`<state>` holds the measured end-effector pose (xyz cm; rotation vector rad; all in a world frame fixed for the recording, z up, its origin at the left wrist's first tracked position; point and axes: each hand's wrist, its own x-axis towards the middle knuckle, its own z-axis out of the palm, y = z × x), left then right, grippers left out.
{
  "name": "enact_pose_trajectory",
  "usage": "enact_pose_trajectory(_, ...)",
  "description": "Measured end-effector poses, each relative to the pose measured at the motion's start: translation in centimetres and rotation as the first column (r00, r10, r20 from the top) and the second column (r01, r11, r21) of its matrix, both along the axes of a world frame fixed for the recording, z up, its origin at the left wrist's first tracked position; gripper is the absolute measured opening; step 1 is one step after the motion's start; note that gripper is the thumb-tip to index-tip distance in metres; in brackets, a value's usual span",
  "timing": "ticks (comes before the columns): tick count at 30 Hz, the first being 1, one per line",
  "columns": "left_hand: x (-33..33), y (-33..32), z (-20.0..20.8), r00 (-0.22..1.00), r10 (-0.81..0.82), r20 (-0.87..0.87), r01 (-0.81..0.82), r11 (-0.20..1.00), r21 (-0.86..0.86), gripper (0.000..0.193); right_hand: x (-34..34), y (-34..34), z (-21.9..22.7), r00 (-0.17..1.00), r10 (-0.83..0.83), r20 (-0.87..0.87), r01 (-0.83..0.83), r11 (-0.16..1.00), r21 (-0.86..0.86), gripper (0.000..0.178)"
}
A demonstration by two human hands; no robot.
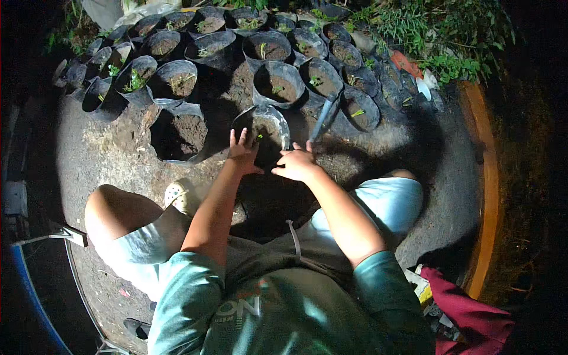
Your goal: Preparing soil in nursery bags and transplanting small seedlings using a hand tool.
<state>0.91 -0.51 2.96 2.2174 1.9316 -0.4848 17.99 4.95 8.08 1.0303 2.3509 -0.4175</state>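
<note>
A black plastic grow bag (286, 127) stands upright in front of me, with soil and a tiny green seedling (260, 136) inside. My left hand (242, 155) lies at its near left side, fingers stretched over the rim and thumb apart. On the near right side is my right hand (297, 163), its fingers spread close to the rim; shadow hides whether it touches the bag. Neither hand grips anything I can see. Just beyond the right hand a long grey-blue tool handle (323, 115) leans between the bags. Its lower end is hidden.
Left of my bag, a wide soil-filled grow bag (182, 136) sits apart. Several rows of black bags with seedlings (278, 83) fill the far side. Leafy plants (426, 35) grow at the back right, near an orange-brown curb (488, 177). Dark red cloth (467, 307) lies right.
</note>
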Motion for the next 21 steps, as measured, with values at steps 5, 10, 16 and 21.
enact_pose_trajectory(5, -1.4, 0.5, -0.1, 0.804, 0.312, 0.506, -0.459, 0.866, 0.196, 0.076, 0.9, 0.3, -0.9, 0.866, -0.401, -0.3, 0.375, 0.916, -0.144, 0.056)
enact_pose_trajectory(10, -2.5, 1.5, -2.6, 0.528, 0.312, 0.79, -0.787, 0.529, 0.317, 0.055, 2.4, -0.7, -1.6, 0.845, -0.492, -0.212, 0.474, 0.871, -0.13, 0.063)
enact_pose_trajectory(16, -4.1, -1.1, -5.3, 0.372, 0.72, 0.586, -0.874, 0.485, -0.04, 0.052, 2.3, -0.9, -2.4, 0.735, -0.579, -0.353, 0.557, 0.813, -0.173, 0.055)
enact_pose_trajectory(21, -5.2, -2.5, -7.9, 0.396, 0.662, 0.637, -0.651, 0.691, -0.314, 0.037, 3.4, -0.6, -6.1, 0.673, -0.483, -0.56, 0.551, 0.833, -0.056, 0.045)
